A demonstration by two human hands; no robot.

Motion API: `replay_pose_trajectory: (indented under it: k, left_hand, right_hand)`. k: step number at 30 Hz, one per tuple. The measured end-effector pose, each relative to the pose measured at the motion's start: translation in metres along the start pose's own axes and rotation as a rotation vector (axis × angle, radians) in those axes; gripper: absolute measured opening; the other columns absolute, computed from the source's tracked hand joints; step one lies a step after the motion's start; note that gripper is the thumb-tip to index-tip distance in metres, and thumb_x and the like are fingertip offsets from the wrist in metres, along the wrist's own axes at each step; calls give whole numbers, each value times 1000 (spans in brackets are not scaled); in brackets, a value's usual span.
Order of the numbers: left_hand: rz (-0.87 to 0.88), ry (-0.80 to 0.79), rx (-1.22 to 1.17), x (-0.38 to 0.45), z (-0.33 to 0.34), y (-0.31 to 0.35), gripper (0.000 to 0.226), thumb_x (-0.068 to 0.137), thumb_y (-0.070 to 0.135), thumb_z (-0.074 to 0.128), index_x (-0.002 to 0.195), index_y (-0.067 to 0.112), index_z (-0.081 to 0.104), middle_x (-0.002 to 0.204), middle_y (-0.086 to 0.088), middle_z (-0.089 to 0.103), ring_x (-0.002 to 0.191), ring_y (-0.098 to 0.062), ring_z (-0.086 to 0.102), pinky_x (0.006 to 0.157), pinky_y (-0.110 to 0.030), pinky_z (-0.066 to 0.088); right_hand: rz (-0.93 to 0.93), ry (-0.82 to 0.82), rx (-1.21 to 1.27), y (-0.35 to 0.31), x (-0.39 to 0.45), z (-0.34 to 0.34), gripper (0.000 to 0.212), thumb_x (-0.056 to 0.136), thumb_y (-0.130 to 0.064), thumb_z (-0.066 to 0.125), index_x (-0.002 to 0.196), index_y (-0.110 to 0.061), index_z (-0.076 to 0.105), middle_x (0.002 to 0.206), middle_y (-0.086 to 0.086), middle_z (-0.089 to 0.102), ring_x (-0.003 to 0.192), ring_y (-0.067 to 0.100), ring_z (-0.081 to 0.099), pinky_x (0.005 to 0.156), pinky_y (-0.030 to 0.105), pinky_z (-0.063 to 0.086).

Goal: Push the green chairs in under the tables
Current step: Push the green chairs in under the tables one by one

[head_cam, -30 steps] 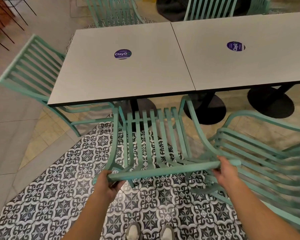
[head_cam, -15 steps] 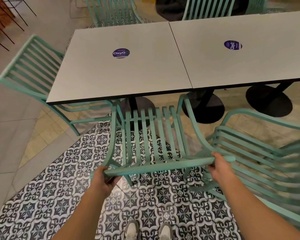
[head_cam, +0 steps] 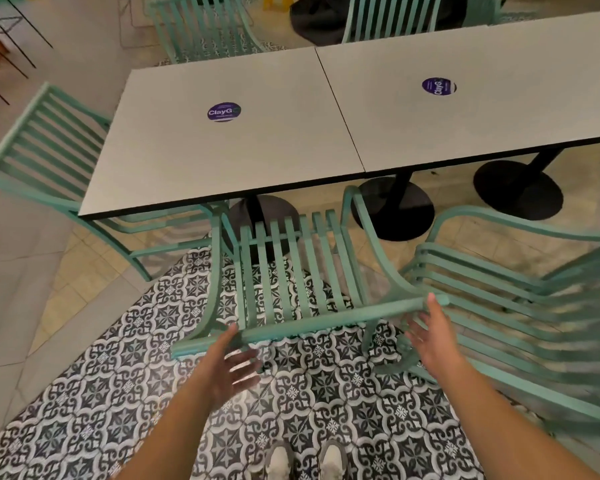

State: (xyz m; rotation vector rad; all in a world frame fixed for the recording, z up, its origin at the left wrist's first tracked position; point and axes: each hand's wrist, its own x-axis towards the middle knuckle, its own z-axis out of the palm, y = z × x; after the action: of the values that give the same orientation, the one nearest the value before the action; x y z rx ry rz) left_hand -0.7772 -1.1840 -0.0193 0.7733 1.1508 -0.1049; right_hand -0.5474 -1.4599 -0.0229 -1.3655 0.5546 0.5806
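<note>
Just behind the top rail of the middle green chair [head_cam: 291,271], both hands were spread with fingers straight and gripped nothing: the left hand [head_cam: 227,367] hung below the rail's left end, its thumb up against the rail, and the right hand [head_cam: 433,337] stood at the rail's right end with a fingertip touching it. That chair faced the grey tabletop [head_cam: 222,147], its seat front about level with the near edge and not yet tucked beneath. A second green chair [head_cam: 520,299] sat close on the right, turned at an angle and clear of the neighbouring tabletop [head_cam: 482,98]. Another green chair [head_cam: 39,147] stood at the left end, partly under. Patterned floor tiles [head_cam: 125,393] lay underneath.
</note>
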Motion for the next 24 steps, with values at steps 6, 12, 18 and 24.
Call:
replay_pose_trajectory:
  k: [6, 12, 18, 24]
  left_hand:
    - [-88, -296, 297, 10, 75, -55, 53, 92, 50, 51, 127, 10, 52, 120, -16, 66, 110, -36, 63, 96, -53, 49]
    - [-236, -527, 565, -1, 185, -126, 56, 90, 53, 50, 128, 12, 49, 124, -15, 61, 110, -36, 62, 91, -50, 53]
    - [-177, -676, 906, -42, 330, -194, 39, 97, 40, 52, 124, 13, 53, 119, -16, 63, 102, -30, 64, 90, -48, 51]
    - [259, -768, 1249, -72, 497, -252, 20, 91, 44, 58, 103, 29, 63, 109, 1, 68, 100, -18, 63, 93, -39, 51]
  right_hand:
    - [-4, -119, -170, 22, -52, -92, 55, 87, -60, 48, 130, -25, 44, 132, 7, 53, 115, 24, 53, 105, 46, 40]
    - [34, 248, 34, 52, -116, -260, 62, 90, -55, 45, 138, -16, 41, 131, 11, 53, 113, 27, 54, 95, 44, 44]
    - [-5, 589, 224, 37, -137, -379, 30, 98, -34, 48, 119, -13, 53, 107, 11, 61, 89, 25, 58, 65, 32, 43]
    - [-225, 673, -266, -33, -113, -483, 46, 89, -32, 64, 130, -16, 51, 112, 5, 59, 104, 20, 58, 77, 24, 45]
